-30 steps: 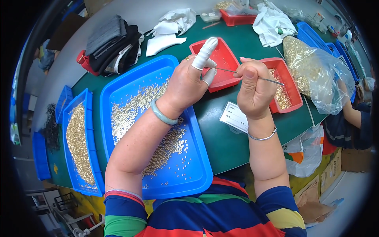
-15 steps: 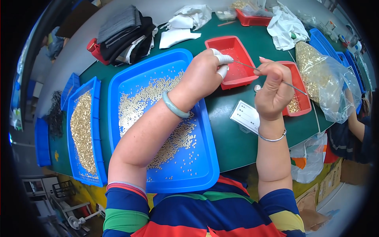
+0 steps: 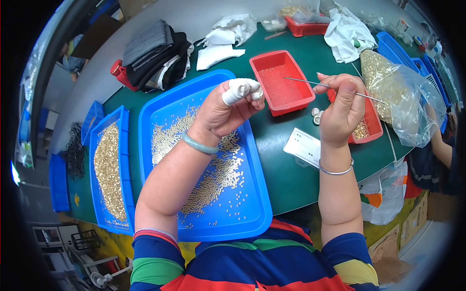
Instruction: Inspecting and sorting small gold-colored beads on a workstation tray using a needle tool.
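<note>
My right hand [image 3: 342, 106] is closed on a thin metal rod [image 3: 303, 80]. The rod slants from above the empty-looking middle red bin [image 3: 286, 104] down to the right, past my knuckles. My left hand [image 3: 225, 109] hovers over the far right part of a large blue tray [image 3: 259, 203], apart from the rod. White wraps cover some of its fingertips, and its fingers are curled together; what they hold, if anything, is hidden. Small gold-coloured beads [image 3: 206, 189] lie spread across the tray. Partly behind my right hand is a second red bin [image 3: 374, 127] with small gold pieces.
A narrow blue bin [image 3: 127, 169] of gold pieces stands left of the tray. A white card [image 3: 302, 145] and small round discs [image 3: 317, 116] lie near my right wrist. Folded dark clothes [image 3: 158, 53] sit far left; a clear bag [image 3: 388, 92] of gold pieces lies right.
My left hand has moved left and nearer, away from the rod's tip, and turned so its palm shows. My right hand keeps hold of the rod, almost in place.
</note>
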Motion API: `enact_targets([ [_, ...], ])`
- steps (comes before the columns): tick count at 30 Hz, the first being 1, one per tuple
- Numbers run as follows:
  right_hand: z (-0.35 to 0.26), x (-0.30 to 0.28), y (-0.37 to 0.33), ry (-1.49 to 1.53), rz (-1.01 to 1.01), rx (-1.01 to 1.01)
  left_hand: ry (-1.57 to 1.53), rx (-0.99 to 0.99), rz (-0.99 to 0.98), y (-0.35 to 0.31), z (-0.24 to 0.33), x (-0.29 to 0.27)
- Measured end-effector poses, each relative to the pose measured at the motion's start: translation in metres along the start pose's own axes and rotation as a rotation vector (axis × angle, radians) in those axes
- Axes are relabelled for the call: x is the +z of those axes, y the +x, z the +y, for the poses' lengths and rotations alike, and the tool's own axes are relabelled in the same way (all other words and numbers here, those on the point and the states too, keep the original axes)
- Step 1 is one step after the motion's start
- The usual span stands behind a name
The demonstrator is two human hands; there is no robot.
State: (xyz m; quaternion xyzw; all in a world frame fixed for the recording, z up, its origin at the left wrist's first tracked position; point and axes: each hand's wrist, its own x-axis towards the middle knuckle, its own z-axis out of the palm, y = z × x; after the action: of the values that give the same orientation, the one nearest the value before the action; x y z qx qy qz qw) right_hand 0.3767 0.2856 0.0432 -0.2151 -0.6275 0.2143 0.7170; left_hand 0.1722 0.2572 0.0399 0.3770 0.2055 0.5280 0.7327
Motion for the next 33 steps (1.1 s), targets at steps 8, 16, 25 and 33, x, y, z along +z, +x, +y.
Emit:
enact_targets([
  [8, -0.006, 0.000, 0.002, 0.002, -0.006, 0.039, -0.079, 0.044, -0.058, -0.007, -0.002, 0.007],
  [16, 0.000, -0.001, -0.004, 0.015, -0.011, 0.098, 0.264, 0.081, 0.140, -0.022, 0.028, -0.027],
  [25, 0.008, 0.002, -0.010, 0.015, -0.029, 0.101, 1.213, -0.077, 0.701, -0.060, 0.078, -0.080],
  [33, 0.002, 0.005, -0.012, -0.009, -0.090, 0.104, 1.626, -0.130, 0.592, -0.058, 0.050, -0.100],
])
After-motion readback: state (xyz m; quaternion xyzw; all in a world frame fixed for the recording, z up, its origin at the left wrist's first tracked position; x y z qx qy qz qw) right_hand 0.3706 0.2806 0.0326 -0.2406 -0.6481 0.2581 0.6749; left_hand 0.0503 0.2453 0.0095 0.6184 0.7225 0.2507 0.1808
